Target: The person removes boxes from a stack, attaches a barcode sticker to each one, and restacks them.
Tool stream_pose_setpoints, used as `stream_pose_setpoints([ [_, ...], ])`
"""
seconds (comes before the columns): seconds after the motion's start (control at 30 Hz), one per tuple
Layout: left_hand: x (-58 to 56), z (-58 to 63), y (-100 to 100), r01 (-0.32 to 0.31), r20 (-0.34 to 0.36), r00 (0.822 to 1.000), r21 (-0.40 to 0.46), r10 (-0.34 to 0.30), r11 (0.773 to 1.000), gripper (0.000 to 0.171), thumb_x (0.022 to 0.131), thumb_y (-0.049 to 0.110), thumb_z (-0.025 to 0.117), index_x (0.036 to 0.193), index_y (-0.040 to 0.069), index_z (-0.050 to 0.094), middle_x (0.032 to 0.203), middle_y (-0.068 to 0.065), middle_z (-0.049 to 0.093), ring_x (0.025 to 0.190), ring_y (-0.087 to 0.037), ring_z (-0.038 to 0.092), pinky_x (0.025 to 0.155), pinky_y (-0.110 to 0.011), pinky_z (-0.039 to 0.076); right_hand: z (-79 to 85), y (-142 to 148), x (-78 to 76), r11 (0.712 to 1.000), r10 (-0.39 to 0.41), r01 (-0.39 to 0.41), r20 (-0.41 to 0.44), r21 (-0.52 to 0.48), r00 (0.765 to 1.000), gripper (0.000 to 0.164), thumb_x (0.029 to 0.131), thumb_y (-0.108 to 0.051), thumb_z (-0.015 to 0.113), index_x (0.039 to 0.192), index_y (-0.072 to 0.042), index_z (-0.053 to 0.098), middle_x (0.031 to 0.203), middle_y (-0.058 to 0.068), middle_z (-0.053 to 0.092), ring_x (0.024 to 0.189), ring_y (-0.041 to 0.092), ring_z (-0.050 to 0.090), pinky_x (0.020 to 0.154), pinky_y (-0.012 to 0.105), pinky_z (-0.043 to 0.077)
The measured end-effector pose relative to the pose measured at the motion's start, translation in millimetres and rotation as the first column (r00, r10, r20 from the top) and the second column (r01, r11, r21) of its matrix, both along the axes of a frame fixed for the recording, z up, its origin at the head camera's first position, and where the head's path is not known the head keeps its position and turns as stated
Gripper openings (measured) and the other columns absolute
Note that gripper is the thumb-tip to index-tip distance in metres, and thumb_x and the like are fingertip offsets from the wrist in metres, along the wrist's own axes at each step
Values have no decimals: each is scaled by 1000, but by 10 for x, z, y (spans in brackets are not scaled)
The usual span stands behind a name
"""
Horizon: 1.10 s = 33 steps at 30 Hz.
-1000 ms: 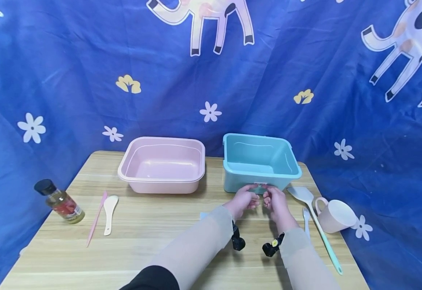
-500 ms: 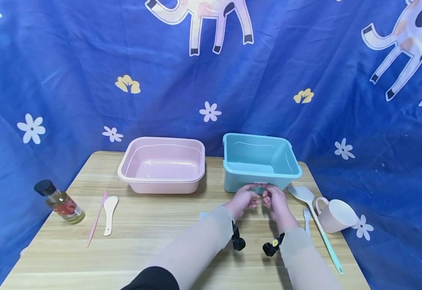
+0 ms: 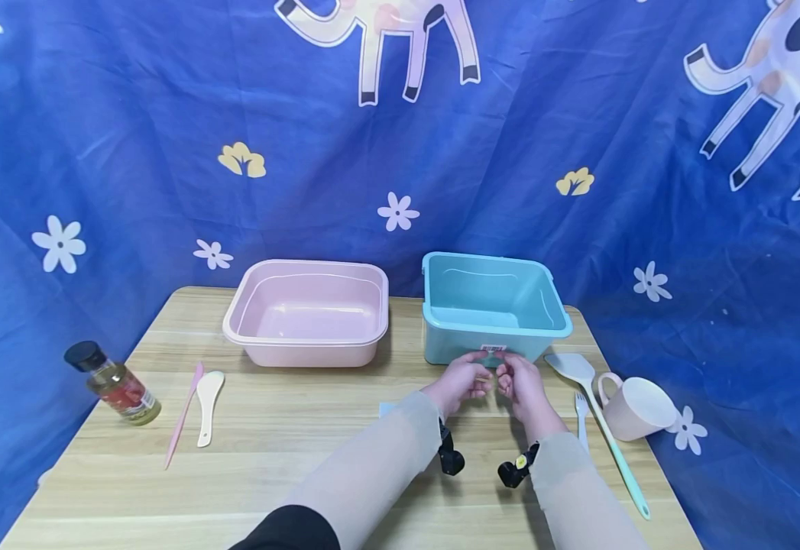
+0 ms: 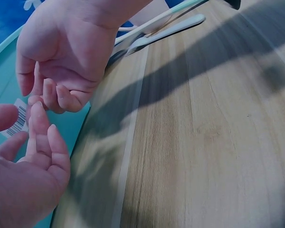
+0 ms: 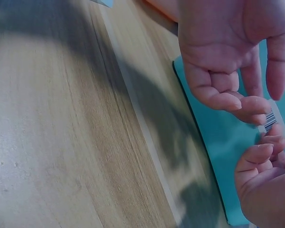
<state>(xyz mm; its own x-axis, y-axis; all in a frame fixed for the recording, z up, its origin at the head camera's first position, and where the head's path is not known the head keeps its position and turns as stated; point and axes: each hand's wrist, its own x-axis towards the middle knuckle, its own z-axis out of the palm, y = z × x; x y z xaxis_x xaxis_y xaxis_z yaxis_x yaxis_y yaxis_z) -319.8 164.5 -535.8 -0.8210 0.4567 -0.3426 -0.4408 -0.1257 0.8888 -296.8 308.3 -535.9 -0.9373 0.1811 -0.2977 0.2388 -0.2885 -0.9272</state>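
Observation:
Both hands meet at the front wall of a teal plastic bin (image 3: 497, 296), below its rim. The left hand (image 3: 461, 382) and right hand (image 3: 523, 386) have loosely bent fingers, palms facing each other, with nothing seen between them. Their index fingertips lie at the lower edge of a barcode label (image 3: 493, 348) on the bin. Close up in the left wrist view, the left hand (image 4: 31, 178) is below the right hand (image 4: 69, 52), beside the label (image 4: 18, 121). Whether the fingertips press on the label or just rest there, I cannot tell.
A pink basin (image 3: 310, 354) stands left of the bin. Rightward lie a spatula (image 3: 609, 428), a fork (image 3: 581, 416) and a mug (image 3: 640, 410). Far left are a bottle (image 3: 121, 389), a pink stick-like utensil (image 3: 185, 412) and a white spoon (image 3: 208, 405). A light blue thing (image 3: 386, 409) is partly hidden.
The fingertips have shifted slightly lower on the bin's front, and more of the barcode label shows. Bin, basin and other objects keep their places.

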Motion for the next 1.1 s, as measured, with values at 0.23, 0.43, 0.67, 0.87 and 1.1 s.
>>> stream_pose_setpoints([
  [0.23, 14, 40, -77, 10, -4, 1000, 4, -10, 1000, 60, 90, 2, 54, 148, 9, 43, 92, -8, 63, 72, -18, 61, 67, -26, 51, 74, -71, 24, 999, 41, -41, 1, 19, 999, 43, 106, -15, 37, 138, 12, 42, 70, -2, 50, 48, 3, 40, 46, 17, 35],
  [0.43, 50, 129, -214, 13, -40, 999, 25, -12, 1000, 54, 91, 3, 54, 145, 6, 48, 92, -9, 64, 72, -16, 61, 76, -32, 54, 160, -139, 58, 999, 45, -45, 1, 30, 999, 41, 106, -17, 40, 135, 11, 46, 68, -1, 49, 48, 3, 40, 45, 17, 34],
  [0.67, 96, 233, -637, 40, -168, 985, -42, -47, 998, 28, 96, 11, 60, 119, -3, 65, 88, -7, 67, 72, -15, 62, 78, -36, 55, 227, -358, 161, 986, 126, -126, 5, 114, 992, 39, 105, -21, 46, 128, 10, 52, 71, 1, 55, 52, 5, 46, 45, 16, 39],
  [0.87, 140, 213, -1147, -84, -315, 949, -208, 14, 974, 21, 88, 7, 70, 105, -5, 69, 88, -10, 71, 77, -23, 67, 77, -44, 55, 178, -665, 272, 944, 218, -223, 49, 241, 975, 27, 97, -12, 60, 113, 9, 61, 81, 10, 63, 58, 9, 57, 52, 20, 50],
  [1.1, 284, 143, -1584, -281, -337, 926, -309, 172, 909, 12, 84, -2, 70, 95, -7, 68, 80, -7, 67, 69, -23, 65, 66, -39, 56, 0, -973, 419, 893, 326, -357, 155, 274, 933, 30, 93, -5, 62, 115, 15, 57, 95, 26, 68, 64, 13, 64, 56, 22, 54],
])
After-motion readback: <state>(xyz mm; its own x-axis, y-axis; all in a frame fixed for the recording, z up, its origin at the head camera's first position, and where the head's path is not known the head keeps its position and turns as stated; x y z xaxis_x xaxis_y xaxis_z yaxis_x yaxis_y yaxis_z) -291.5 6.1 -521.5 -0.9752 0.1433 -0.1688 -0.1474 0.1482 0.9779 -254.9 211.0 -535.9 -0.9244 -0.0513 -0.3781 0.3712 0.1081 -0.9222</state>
